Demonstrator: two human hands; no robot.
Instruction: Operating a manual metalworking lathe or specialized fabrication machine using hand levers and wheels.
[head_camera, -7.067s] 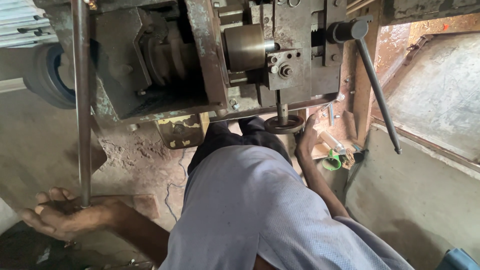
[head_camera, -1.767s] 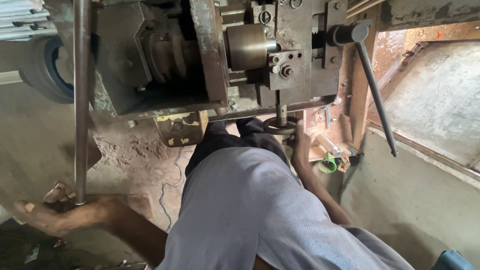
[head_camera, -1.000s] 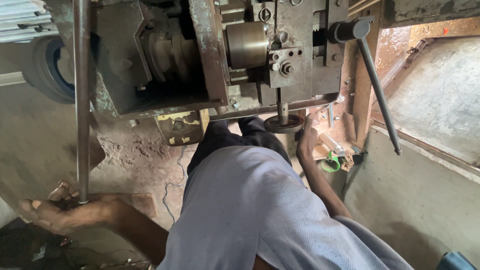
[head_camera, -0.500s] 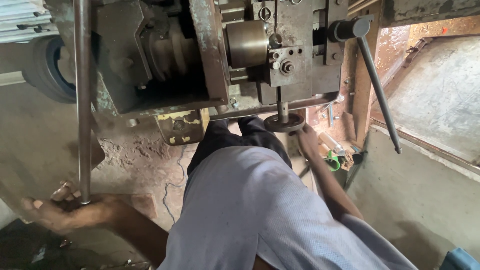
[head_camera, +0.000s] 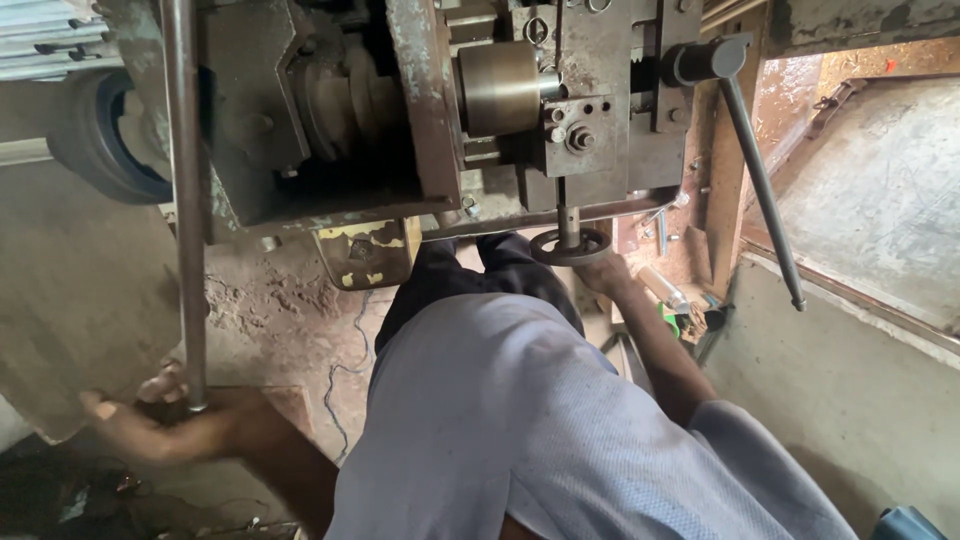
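Only the head view here, looking straight down over the person's own lap in a pale blue shirt (head_camera: 560, 420) at a rusty old machine (head_camera: 420, 110). The left hand (head_camera: 165, 425) is stretched far out to the side, low down, arm nearly straight, with the fingers (head_camera: 160, 385) curled closed around the bottom end of a long steel lever bar (head_camera: 185, 200) that runs up past the machine's body. Gripping it right at the tip looks like the way to get the most leverage out of it. The right hand (head_camera: 605, 272) reaches forward with the elbow bent, tucked up under a small dark handwheel (head_camera: 570, 246) that sits at the bottom of a short vertical shaft below the machine's front plate. It's touching the wheel's rim from below, but I honestly can't tell whether the fingers are wrapped shut on it or only resting there. A second long handle (head_camera: 755, 170) with a dark knob hangs off to the right, untouched, well apart from both hands. Some small bits, one green, lie on the floor (head_camera: 300, 320) near the right forearm.
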